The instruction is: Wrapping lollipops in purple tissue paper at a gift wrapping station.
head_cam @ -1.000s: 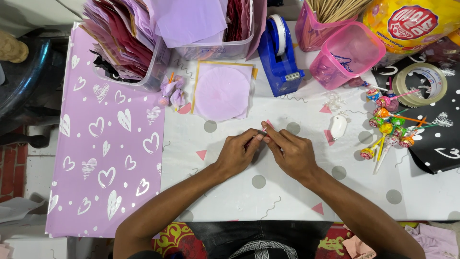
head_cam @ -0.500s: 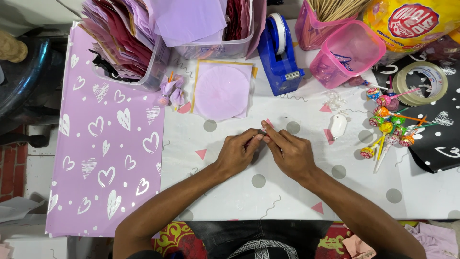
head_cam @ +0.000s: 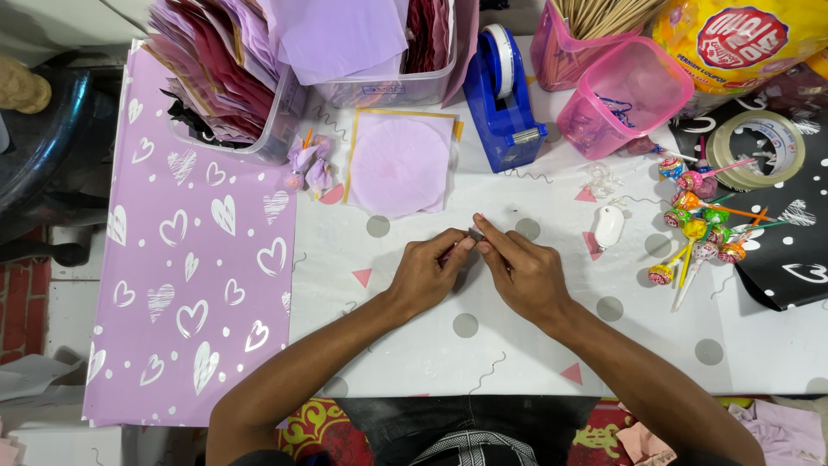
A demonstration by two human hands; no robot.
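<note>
Small dark item [head_cam: 475,234], too small to identify, being pinched between fingertips of left hand [head_cam: 429,274] and right hand [head_cam: 524,273], both grips closed on it just above counter [head_cam: 517,345]. Round lilac paper on yellow-edged sheet [head_cam: 399,162] being left flat just beyond hands. Blue tape dispenser [head_cam: 503,97] being kept beside it. White oval object [head_cam: 609,226] lying near right hand. Lollipops [head_cam: 700,229] being heaped at right. Lilac heart-print wrapping sheet [head_cam: 194,259] being spread at left, under clear bin of paper sheets [head_cam: 226,78].
</note>
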